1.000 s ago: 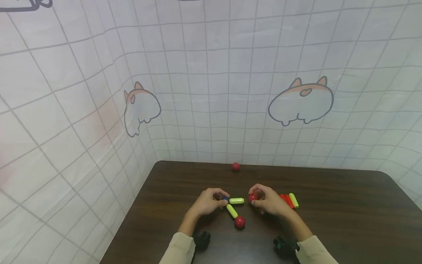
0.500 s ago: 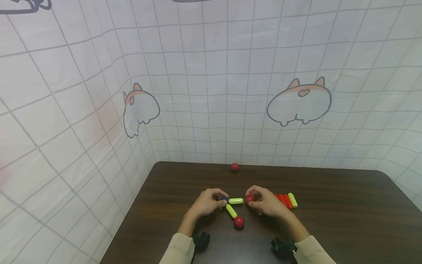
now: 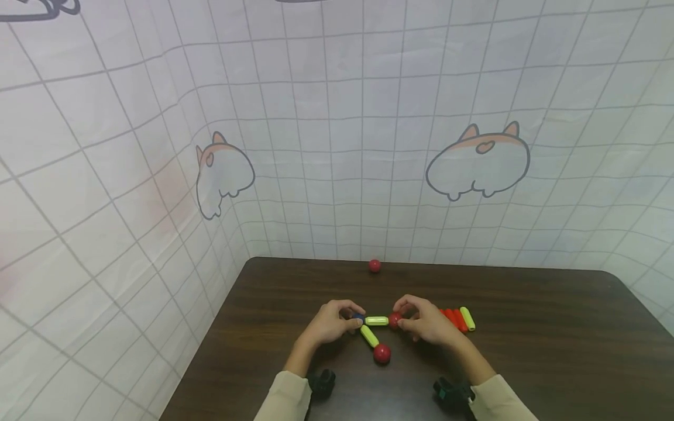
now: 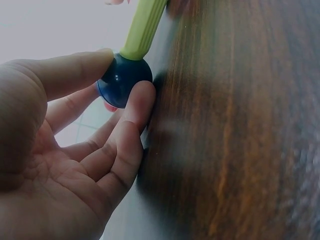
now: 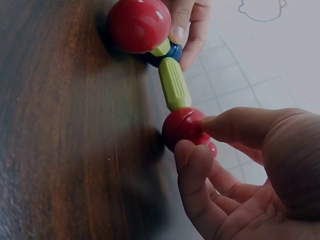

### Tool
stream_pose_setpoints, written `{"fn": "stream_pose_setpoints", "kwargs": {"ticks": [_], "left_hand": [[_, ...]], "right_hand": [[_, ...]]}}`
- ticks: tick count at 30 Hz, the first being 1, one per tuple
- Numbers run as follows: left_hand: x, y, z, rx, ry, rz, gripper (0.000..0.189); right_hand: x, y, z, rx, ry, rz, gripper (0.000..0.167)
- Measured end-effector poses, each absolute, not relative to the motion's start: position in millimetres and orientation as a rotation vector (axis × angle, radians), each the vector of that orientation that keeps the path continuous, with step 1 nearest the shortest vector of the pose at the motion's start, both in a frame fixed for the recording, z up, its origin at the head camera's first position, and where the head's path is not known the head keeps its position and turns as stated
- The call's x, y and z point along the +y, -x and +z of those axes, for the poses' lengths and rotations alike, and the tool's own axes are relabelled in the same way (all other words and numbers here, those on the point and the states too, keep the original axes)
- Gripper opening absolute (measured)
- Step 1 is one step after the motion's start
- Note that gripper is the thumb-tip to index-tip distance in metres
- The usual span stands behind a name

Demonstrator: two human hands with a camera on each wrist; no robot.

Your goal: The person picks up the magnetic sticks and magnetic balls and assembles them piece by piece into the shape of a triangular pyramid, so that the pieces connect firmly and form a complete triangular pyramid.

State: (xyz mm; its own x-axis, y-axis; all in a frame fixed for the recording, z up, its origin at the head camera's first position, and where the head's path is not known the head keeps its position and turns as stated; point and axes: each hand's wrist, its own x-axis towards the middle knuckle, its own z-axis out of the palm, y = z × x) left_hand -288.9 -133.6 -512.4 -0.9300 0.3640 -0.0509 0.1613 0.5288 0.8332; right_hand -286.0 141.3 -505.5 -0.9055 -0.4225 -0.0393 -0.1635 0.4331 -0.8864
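Note:
My left hand (image 3: 330, 321) pinches a dark blue ball (image 4: 126, 80) between thumb and fingers, low over the table. From that ball a ribbed yellow-green rod (image 3: 376, 321) runs right, its far end touching a red ball (image 5: 184, 129). My right hand (image 3: 429, 321) grips this red ball with thumb and fingertips. A second yellow-green rod (image 3: 370, 336) slants from the blue ball toward me, with another red ball (image 3: 382, 353) at its near end. In the right wrist view this nearer ball (image 5: 139, 25) shows large at the top.
Right of my right hand lie several red rods (image 3: 457, 320) side by side, with a yellow-green rod (image 3: 467, 318) beside them. A lone red ball (image 3: 374, 266) sits at the far edge of the dark wooden table (image 3: 553, 339). A gridded cloth (image 3: 342, 175) hangs behind.
My right hand has moved left with its red ball, closing the gap to the rod's end. My left hand stays on the blue ball, nearly still.

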Motion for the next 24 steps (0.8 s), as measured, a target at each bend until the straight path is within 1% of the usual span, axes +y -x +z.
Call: {"fn": "stream_pose_setpoints", "kwargs": {"ticks": [6,12,19,24], "left_hand": [[-134.4,288.3,-512.0,2.558,-0.432,1.354,0.020],[-136.0,288.7,-511.1,2.555,-0.438,1.373,0.020],[-138.2,288.2,-510.7,2.550,-0.395,1.393,0.020],[-138.1,288.0,-511.3,2.541,-0.391,1.397,0.021]], "right_hand": [[146.4,287.7,-502.2,2.445,0.513,-1.454,0.025],[162.2,290.2,-492.0,2.485,0.553,-1.467,0.029],[194.0,291.7,-474.6,2.499,0.535,-1.548,0.032],[225.7,292.7,-465.4,2.556,0.432,-1.562,0.037]]}}
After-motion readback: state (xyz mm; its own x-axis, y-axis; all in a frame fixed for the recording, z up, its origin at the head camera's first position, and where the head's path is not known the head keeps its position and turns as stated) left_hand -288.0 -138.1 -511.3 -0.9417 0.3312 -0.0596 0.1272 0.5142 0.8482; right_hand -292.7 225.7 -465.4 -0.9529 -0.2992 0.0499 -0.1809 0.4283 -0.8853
